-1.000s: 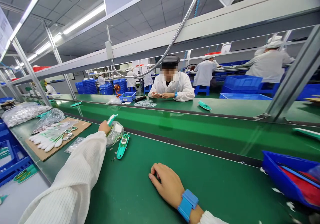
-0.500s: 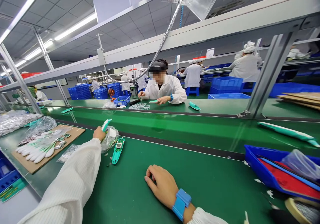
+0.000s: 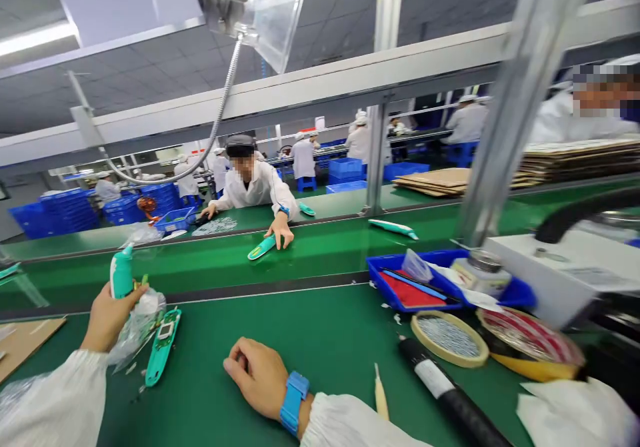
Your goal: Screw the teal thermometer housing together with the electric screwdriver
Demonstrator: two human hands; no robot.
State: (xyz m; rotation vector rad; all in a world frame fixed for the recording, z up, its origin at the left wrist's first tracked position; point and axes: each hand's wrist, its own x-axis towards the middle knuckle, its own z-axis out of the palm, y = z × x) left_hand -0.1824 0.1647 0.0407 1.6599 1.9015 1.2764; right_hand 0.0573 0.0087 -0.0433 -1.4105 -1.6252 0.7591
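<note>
Green mat: covers the counter (image 3: 320,340); one view only, head camera.
Left hand (image 3: 107,314): closed round a teal shell (image 3: 121,275) held upright, with a crumpled clear bag (image 3: 137,320) pinched under the same fingers.
Right hand (image 3: 260,377): loose fist, knuckles up, resting on the mat, holds nothing; blue strap (image 3: 293,402) on the wrist.
Teal unit (image 3: 163,346): lies flat with its board showing, just right of the left hand, bag touching it.
Risk 1: the bag hangs over the unit; a pull on the bag could likely drag it or flick the small bits beside it.
Risk 2: one grip on shell plus bag looks weak; the shell could slip out.
Risk 3: black tool (image 3: 450,394) and a small stick (image 3: 381,397) lie near the right forearm; a sweep right would knock them.
Edges: dark belt strip (image 3: 280,287) runs just behind the hands; cardboard (image 3: 25,340) at left edge.
Open room: bare mat between the hands and ahead of the right hand; right side crowded by blue tray (image 3: 390,287), tape rolls (image 3: 449,337), white box (image 3: 550,274).
Co-worker: a hand (image 3: 281,235) across the belt on another teal unit (image 3: 261,248), well apart.
</note>
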